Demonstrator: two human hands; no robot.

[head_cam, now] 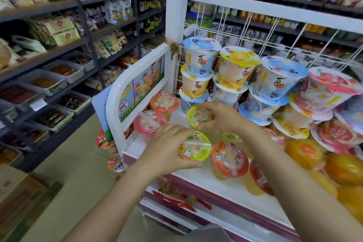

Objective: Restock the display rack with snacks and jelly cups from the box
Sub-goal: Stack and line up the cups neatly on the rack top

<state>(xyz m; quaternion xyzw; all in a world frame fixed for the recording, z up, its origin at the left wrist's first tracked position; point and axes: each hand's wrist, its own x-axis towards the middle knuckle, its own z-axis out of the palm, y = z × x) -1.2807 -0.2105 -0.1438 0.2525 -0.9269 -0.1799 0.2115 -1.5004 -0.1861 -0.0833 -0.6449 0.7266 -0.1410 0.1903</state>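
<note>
My left hand point(167, 147) grips a yellow-lidded jelly cup point(195, 148) over the white shelf point(222, 184) of the display rack. A little further back, my right hand point(220, 117) holds a second yellow-lidded jelly cup point(198, 117) just above the shelf. An orange-lidded cup point(229, 160) stands right of the left hand's cup. Two red and orange-lidded cups point(150, 124) sit at the shelf's left end. Tall stacked jelly tubs point(236, 70) fill the back of the rack.
The rack's white side rail with a cartoon panel point(137, 82) borders the shelf on the left. Orange jelly packs point(341, 169) pile up at the right. Dark store shelving point(59, 49) lines the aisle on the left. Cardboard boxes point(21, 198) lie on the floor at lower left.
</note>
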